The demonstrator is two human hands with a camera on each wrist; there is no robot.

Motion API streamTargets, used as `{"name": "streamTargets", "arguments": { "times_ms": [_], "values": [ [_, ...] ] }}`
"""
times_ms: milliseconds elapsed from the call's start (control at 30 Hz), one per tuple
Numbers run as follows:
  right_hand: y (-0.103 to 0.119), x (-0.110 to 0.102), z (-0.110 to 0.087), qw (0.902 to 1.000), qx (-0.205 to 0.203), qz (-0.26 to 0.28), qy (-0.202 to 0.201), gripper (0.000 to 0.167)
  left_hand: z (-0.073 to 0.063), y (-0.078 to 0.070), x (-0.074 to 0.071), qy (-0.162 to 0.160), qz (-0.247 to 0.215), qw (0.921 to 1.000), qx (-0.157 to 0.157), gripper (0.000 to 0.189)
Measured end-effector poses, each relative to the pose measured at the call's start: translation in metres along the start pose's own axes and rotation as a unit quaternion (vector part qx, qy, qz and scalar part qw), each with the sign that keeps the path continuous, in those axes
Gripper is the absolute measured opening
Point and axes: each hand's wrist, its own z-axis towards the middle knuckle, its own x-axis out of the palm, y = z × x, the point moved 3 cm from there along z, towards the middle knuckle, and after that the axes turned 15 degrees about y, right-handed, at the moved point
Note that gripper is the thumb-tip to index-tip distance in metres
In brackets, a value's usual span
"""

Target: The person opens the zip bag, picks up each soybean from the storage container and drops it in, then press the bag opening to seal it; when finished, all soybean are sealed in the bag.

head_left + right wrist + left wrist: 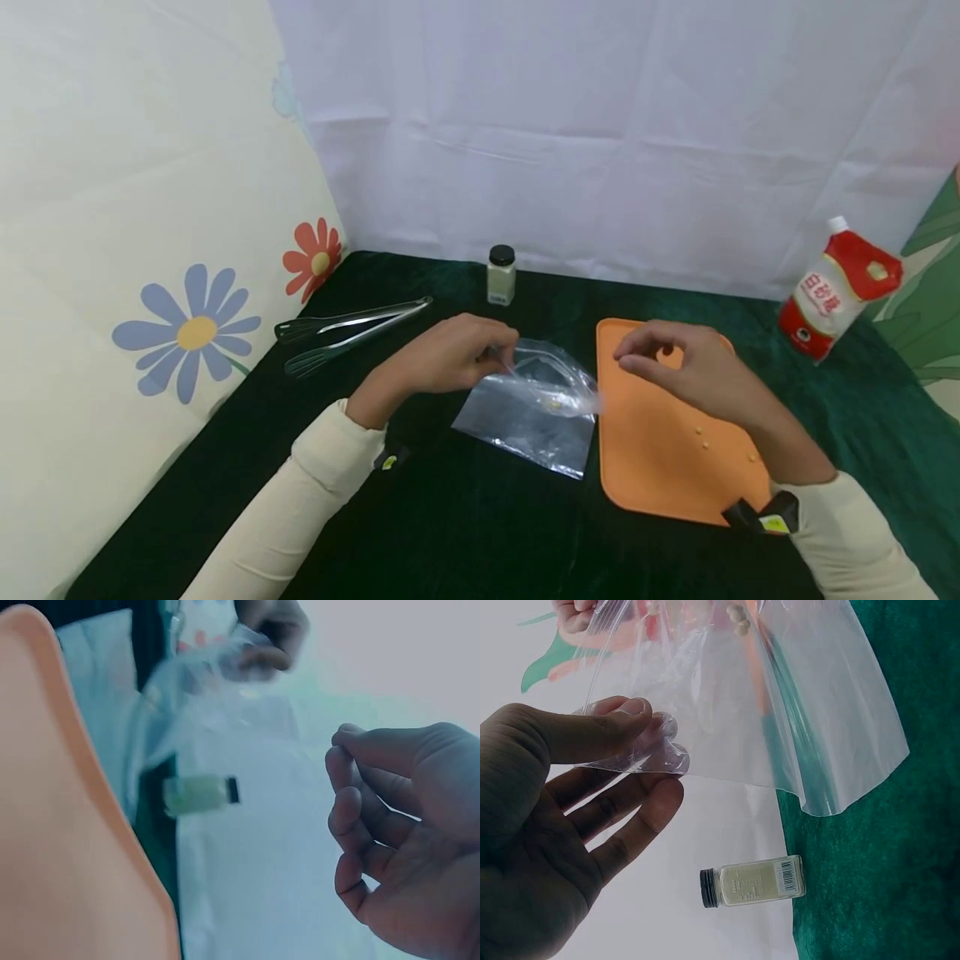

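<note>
My left hand [468, 354] pinches the edge of a clear zip bag [727, 712] between thumb and fingers. Small pale yellow beans [739, 620] show through the plastic. Below the raised part, shiny clear plastic [525, 437] spreads over the dark green cloth. To the right, my right hand [686, 371] hovers over the upper part of an orange cutting board [645, 467]. Its fingers are loosely bent, the thumb tip [346, 729] touching the index finger, and nothing shows between them. A few beans [705, 446] lie on the board.
A small glass jar with a black lid [501, 277] stands behind the bag. Metal tongs [352, 329] lie at the left. A red and white spouted pouch [832, 292] stands at the back right. White fabric [555, 150] hangs behind the table.
</note>
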Motion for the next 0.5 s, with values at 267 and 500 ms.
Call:
{"name": "streamTargets", "arguments": {
  "times_ms": [267,500],
  "values": [
    [-0.017,-0.024,-0.016,0.985,0.071,-0.117,0.105,0.01,0.0,0.0,-0.001,0.0,0.0,1.0,0.003,0.019],
    [-0.056,-0.013,-0.021,0.9369,0.165,-0.196,0.238,0.007,0.0,0.0,0.0,0.003,-0.002,1.0,-0.002,0.019]
  ]
}}
